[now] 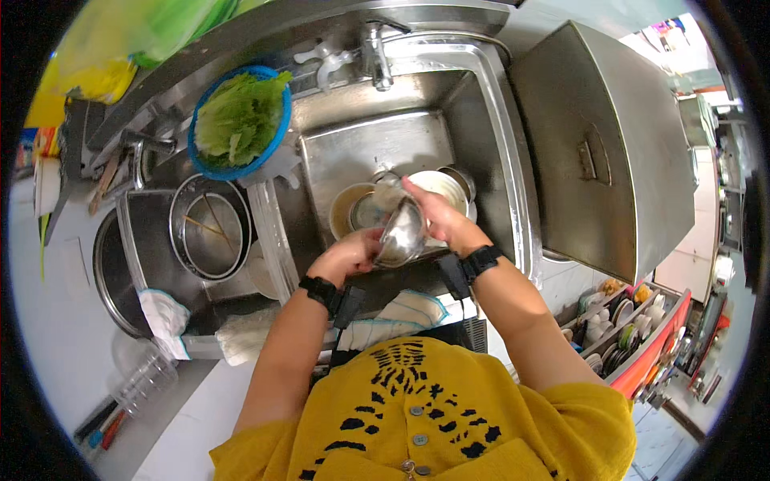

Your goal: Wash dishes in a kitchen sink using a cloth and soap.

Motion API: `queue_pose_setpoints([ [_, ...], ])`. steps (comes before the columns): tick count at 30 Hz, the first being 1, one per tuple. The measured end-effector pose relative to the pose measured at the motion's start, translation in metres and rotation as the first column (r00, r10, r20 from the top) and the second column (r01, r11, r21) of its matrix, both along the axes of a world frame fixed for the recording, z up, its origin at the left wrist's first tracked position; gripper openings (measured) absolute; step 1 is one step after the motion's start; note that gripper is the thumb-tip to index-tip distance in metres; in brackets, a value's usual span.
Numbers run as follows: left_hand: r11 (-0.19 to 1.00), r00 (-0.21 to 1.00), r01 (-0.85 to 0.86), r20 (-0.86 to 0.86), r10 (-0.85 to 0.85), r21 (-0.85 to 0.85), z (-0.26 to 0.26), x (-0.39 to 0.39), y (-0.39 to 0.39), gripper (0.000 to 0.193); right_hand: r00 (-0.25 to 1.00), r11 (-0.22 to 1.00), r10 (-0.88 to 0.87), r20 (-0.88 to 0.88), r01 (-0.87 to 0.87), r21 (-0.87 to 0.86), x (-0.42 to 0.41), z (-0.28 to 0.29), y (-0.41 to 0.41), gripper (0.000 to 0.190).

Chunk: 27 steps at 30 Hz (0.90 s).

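Over the near part of a stainless steel sink basin (385,141), my left hand (355,251) grips the left rim of a shiny metal bowl (402,235). The bowl is tilted. On its far right side is my right hand (438,211), with a pale, blurred thing, perhaps a scrubber or cloth, just beyond the bowl at its fingers. Under and behind my hands in the basin lie a cream bowl (341,210), a white ribbed dish (438,185) and some metal ware. Part of these dishes is hidden by my hands.
A blue basket (287,120) of leafy greens stands at the sink's back left, near the faucet (379,63). Nested metal pots (210,225) with chopsticks sit in the left basin. Cloths (397,312) hang over the front edge. A large metal box (589,150) stands right.
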State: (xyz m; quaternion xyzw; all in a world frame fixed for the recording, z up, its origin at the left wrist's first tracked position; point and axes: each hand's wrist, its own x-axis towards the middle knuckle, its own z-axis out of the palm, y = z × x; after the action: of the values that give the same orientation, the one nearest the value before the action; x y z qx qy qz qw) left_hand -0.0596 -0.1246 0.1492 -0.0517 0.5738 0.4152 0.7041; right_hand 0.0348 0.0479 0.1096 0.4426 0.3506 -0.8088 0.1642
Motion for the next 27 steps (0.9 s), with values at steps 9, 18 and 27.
queue_pose_setpoints([
  [9, 0.986, 0.519, -0.164, -0.848, 0.108, 0.025, 0.008, -0.070, -0.131, 0.038, 0.595, -0.303, 0.304, 0.744, -0.680, 0.668, 0.007, -0.022, 0.086, 0.043],
  [18, 0.705, 0.248, -0.187, -0.727, -0.640, -0.684, -0.003, -0.091, -0.296, 0.027, -0.175, -0.563, 0.271, 0.946, -0.826, 0.009, -0.043, -0.010, 0.087, 0.033],
  [27, 0.573, 0.414, 0.386, -0.419, -0.808, -0.724, -0.143, -0.099, -0.302, 0.033, -0.111, -0.661, 0.048, 0.993, -0.748, -0.052, -0.031, -0.038, 0.092, 0.025],
])
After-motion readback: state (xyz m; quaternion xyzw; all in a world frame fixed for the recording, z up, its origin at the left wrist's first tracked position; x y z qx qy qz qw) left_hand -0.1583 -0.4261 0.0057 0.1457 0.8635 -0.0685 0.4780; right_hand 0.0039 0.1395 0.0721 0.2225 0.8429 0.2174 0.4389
